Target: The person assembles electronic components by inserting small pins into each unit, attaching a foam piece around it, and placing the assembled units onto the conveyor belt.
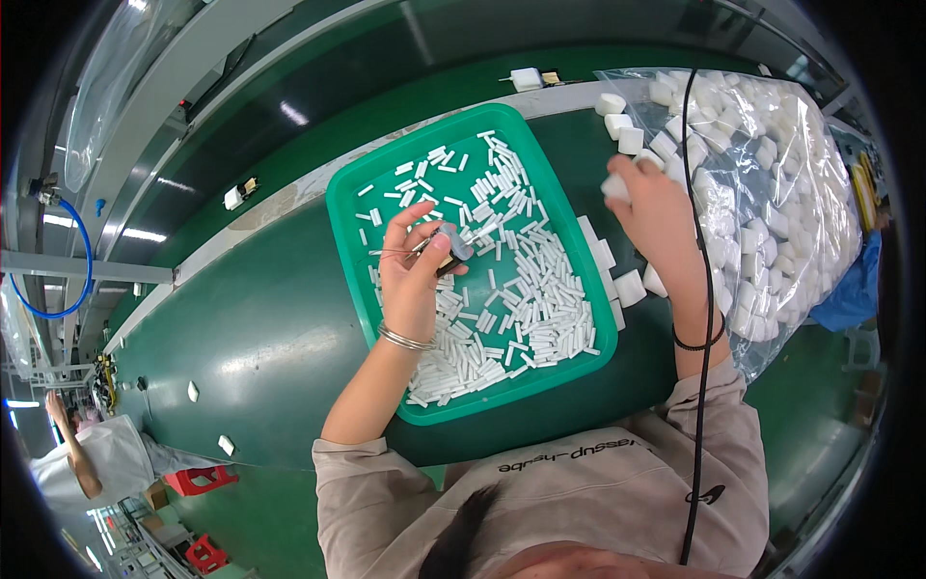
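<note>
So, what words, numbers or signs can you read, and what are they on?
Beige cloth shirt: dark printed lettering, upside down, which I won't copy out.
Same shirt, farther right: small dark emblem, no readable words.
Green plastic tray: no lettering visible.

- Left hand holds a small part with wires over the green tray.
- White sticks lie scattered and heaped in the tray, on a green bench.
- Right hand pinches a white block beside a clear bag of blocks.
- Black cable crosses before the bag.
- Far left: a person near red stools.
</note>
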The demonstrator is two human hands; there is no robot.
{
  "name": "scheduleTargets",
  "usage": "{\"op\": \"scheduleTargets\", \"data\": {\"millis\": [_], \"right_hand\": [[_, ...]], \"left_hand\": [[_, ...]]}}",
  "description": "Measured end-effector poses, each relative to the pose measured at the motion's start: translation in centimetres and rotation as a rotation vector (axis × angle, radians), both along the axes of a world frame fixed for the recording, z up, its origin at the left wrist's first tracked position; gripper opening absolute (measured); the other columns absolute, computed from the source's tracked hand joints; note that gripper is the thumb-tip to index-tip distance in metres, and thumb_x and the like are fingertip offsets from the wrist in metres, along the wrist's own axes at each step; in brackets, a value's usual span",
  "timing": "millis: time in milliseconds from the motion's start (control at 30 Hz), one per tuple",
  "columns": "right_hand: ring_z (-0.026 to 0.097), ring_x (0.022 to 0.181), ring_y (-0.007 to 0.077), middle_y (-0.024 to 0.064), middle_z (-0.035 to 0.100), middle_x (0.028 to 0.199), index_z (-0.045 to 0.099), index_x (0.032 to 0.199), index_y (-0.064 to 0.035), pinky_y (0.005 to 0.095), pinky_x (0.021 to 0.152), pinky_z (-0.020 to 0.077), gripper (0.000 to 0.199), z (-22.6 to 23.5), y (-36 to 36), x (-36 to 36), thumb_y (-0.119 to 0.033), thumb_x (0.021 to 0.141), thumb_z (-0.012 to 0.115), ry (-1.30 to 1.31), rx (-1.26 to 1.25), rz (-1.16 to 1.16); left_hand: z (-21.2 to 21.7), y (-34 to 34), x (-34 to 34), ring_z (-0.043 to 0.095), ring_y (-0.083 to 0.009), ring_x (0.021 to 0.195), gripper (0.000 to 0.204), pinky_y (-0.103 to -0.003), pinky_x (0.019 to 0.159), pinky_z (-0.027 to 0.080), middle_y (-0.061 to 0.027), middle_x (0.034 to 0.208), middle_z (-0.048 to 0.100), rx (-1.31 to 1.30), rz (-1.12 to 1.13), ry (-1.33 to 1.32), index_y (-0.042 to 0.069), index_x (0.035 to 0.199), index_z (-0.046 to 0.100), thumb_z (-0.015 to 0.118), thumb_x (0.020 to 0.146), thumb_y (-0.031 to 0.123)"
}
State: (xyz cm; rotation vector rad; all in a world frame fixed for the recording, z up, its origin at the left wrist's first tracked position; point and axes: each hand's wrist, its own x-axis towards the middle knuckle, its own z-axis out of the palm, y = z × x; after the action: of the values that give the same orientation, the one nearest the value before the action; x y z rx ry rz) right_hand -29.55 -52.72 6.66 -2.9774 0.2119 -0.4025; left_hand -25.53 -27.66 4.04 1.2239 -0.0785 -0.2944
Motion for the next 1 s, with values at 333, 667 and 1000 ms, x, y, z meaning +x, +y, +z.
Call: {"op": "scheduleTargets", "data": {"millis": [333,667,1000], "right_hand": [[0.053,0.079,0.0090,0.0063,0.051,0.101,0.046,0.114,-0.0029,0.0198,0.061,0.0467,0.035,-2.8,7.3,1.7,-0.002,0.079,0.054,0.258,1.677,0.447],[0.057,0.088,0.0155,0.0087,0.051,0.101,0.044,0.107,-0.0018,0.0232,0.072,0.0478,0.037,-4.3,8.3,1.3,0.004,0.074,0.058,0.092,1.840,0.440],[0.059,0.076,0.0131,0.0080,0.059,0.081,0.048,0.099,-0.0025,0.0227,0.065,0.0469,0.037,-3.7,8.1,0.4,0.000,0.068,0.068,-0.109,1.463,0.417]], "left_hand": [[-0.6,0.2,0.2,0.057,-0.0136,0.080,0.023,-0.026,0.066,0.051,-0.0043,0.094,0.054,-0.104,0.037,-0.058,0.001,0.102,0.053,0.055,0.080,0.005],[-0.6,0.4,-0.1,0.054,-0.0108,0.081,0.025,-0.023,0.073,0.045,-0.0060,0.092,0.056,-0.005,-0.041,-0.167,0.001,0.094,0.055,0.064,0.071,-0.003],[-1.1,0.6,0.2,0.056,-0.0156,0.089,0.027,-0.026,0.078,0.047,-0.0105,0.095,0.058,-0.001,0.021,-0.251,0.002,0.091,0.053,0.063,0.068,-0.008]]}}
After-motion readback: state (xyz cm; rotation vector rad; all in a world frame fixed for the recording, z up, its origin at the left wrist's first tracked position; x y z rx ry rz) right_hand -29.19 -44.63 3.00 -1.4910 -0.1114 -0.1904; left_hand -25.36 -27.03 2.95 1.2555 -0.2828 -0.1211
